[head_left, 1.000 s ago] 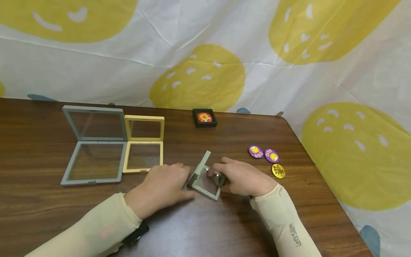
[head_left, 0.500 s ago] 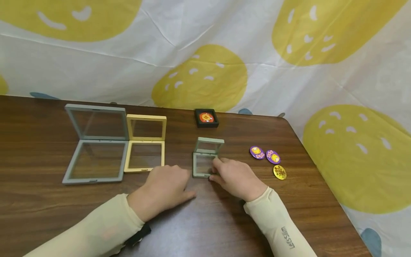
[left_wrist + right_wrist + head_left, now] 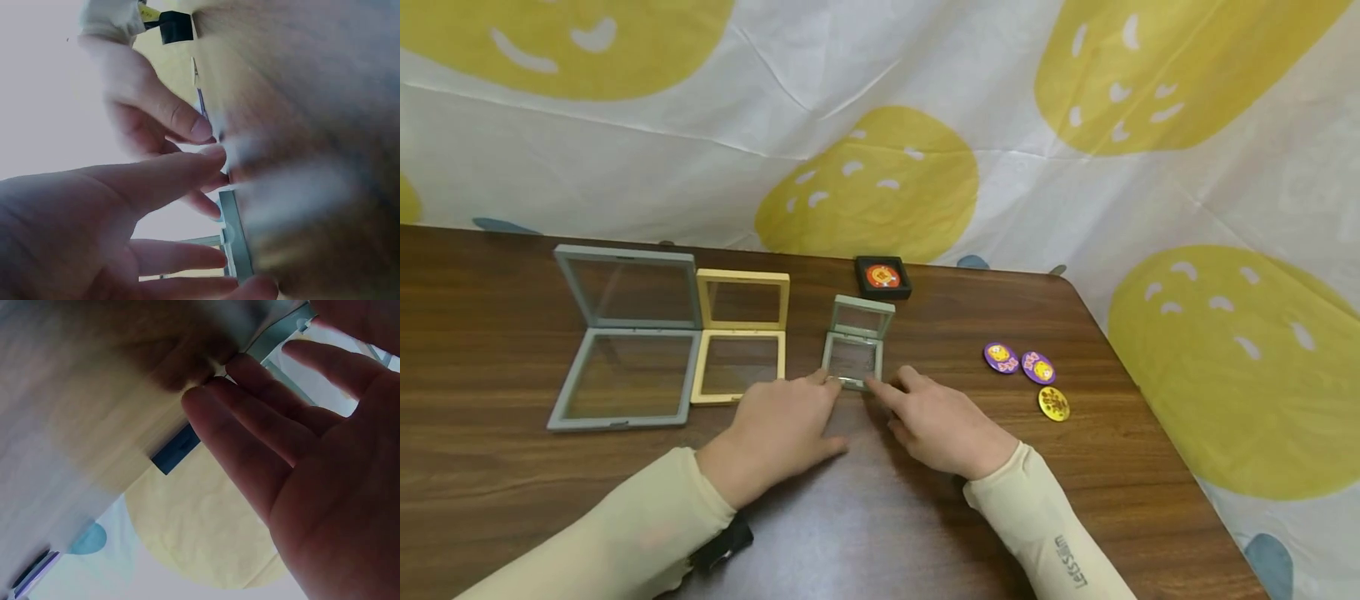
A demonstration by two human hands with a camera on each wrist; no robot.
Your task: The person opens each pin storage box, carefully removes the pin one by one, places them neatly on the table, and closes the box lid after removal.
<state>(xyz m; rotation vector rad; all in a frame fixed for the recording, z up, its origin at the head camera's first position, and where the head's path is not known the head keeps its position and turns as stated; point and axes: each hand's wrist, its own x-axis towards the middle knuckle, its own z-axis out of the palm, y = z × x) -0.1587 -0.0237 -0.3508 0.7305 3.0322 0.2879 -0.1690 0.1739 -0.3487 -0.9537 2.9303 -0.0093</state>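
Note:
A small green hinged display frame (image 3: 863, 305) stands in the middle of the table, its base flat and its clear-windowed lid raised at the back. At the front left corner of that base, my left hand (image 3: 773, 432) touches it with extended fingertips, thumb held apart. My right hand (image 3: 953, 427) has its index fingertip at the front right corner. In the left wrist view both hands lie close together by the green frame's edge (image 3: 236, 234). Fingers of my right hand (image 3: 331, 456) reach forward with no object in them in the right wrist view.
Left of it are a large grey-blue frame (image 3: 617, 423) and a yellow frame (image 3: 743, 275), both with raised lids. A black frame (image 3: 868, 290) holding a red-orange disc lies behind. Two purple badges (image 3: 1001, 357) and a gold badge (image 3: 1054, 403) lie right.
The green frame, tilted between both hands at first, was set down on the table and then moved left and back. My right hand has let go of its side and touches its front corner.

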